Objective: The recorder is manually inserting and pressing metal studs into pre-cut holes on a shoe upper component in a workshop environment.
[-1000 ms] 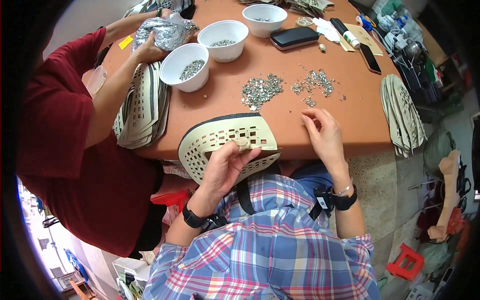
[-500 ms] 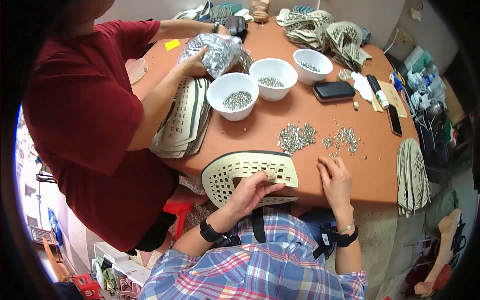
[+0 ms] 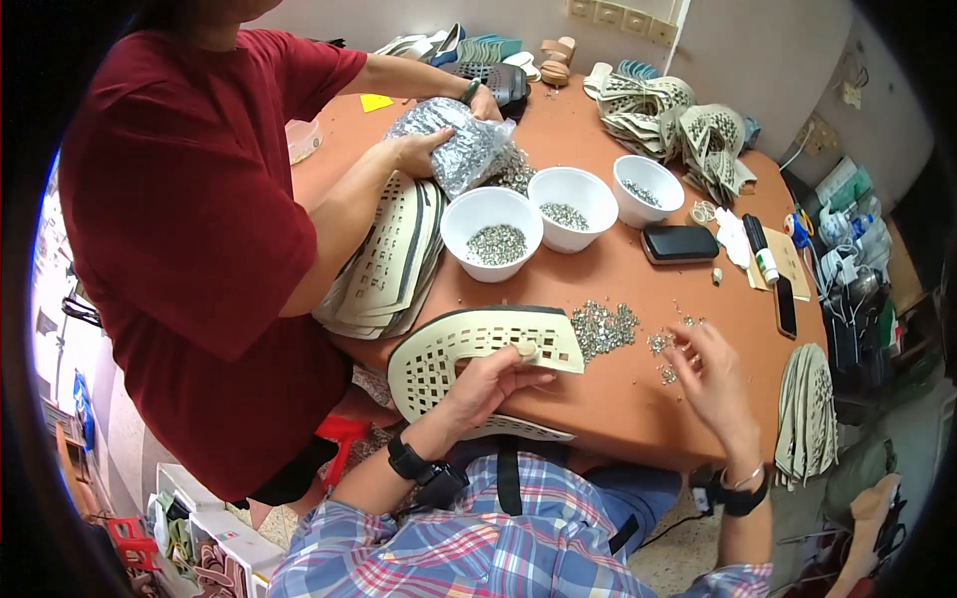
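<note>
My left hand [image 3: 485,389] grips a cream, curved shoe upper [image 3: 424,364] with rows of square holes, thumb on top near its right end. The piece overhangs the table's front edge. My right hand [image 3: 713,384] is over a small scatter of shiny metal studs [image 3: 662,345], fingers curved and apart; I make out nothing between them. A denser heap of studs [image 3: 604,329] lies between the upper and that scatter. At the left, a co-worker's hands hold a clear plastic bag [image 3: 449,135] of silvery pieces, with loose studs spread beside it.
Three white bowls [image 3: 491,221] of studs stand mid-table. Stacked uppers [image 3: 384,274] lie before the co-worker, with more bundles [image 3: 653,115] at the back and a bundle [image 3: 807,414] at the right edge. A black case [image 3: 680,244] and a phone [image 3: 786,307] are on the right.
My right hand has moved right, from the table's front edge to the stud scatter, and its fingers have spread. My left hand still holds the upper. The whole view has shifted slightly.
</note>
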### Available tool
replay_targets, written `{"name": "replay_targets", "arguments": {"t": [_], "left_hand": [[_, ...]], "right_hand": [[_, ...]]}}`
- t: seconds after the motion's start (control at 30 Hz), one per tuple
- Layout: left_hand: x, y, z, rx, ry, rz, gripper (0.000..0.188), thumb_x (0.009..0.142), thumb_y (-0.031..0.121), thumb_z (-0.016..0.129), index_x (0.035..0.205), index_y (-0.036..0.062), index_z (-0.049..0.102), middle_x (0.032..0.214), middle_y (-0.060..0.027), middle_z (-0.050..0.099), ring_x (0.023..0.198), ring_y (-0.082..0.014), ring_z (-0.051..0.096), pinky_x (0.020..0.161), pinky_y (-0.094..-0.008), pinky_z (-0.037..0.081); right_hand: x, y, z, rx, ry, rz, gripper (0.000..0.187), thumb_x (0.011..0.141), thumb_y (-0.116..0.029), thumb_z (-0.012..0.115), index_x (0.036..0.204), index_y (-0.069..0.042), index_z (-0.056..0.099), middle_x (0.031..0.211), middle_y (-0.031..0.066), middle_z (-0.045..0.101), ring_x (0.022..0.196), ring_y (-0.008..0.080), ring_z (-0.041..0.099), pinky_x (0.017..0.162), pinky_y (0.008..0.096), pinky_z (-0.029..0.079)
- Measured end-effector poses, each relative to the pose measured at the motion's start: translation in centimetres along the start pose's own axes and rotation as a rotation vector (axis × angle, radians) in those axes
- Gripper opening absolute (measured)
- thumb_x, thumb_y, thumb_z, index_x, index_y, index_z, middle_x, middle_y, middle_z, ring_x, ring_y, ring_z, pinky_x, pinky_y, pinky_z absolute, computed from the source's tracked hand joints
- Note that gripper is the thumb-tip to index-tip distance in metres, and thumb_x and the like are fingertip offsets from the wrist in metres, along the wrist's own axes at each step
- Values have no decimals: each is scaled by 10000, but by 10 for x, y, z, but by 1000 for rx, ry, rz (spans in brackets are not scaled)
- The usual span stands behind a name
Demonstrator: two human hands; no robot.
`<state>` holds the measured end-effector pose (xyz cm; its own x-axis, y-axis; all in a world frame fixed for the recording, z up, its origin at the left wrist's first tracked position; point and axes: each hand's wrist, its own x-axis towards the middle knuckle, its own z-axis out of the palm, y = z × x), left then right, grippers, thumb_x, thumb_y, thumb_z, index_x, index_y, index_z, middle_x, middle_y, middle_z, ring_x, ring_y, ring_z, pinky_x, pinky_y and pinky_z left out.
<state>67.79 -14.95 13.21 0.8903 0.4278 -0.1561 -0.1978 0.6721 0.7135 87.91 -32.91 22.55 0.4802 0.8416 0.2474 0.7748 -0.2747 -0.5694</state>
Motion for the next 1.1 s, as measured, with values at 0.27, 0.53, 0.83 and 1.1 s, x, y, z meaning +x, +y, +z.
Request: {"name": "replay_targets", "arguments": {"t": [0.27,0.53,0.83,1.1], "left_hand": [[-2,15,-33,823,160,480,290,900,144,450,1108,-31,551,1043,-106,605,953,-203,561,867,-306,421],[4,18,-41,627,232,321,363,926,208,378,1157,-36,517,1063,-122,596,961,-181,564,858,-308,441],[9,24,-33,410,253,205,306,945,197,410,1120,-14,545,983,-86,614,895,-152,574,811,-292,460],[9,27,-32,398,298,179,278,937,176,425,1080,-19,564,918,-78,622,855,-144,575,790,-287,465]], "right_hand": [[148,45,-5,-130,85,17,249,834,-186,592,1000,-1,602,771,141,626,654,201,612,602,308,476],[210,97,-8,-425,169,90,375,830,-315,595,1037,-3,576,897,163,605,828,287,588,723,360,458],[239,148,14,39,19,455,514,837,-427,579,1018,55,575,840,134,638,754,186,596,694,299,464],[254,177,29,58,111,385,562,853,-439,546,1055,85,551,967,208,622,897,252,604,797,329,453]]}}
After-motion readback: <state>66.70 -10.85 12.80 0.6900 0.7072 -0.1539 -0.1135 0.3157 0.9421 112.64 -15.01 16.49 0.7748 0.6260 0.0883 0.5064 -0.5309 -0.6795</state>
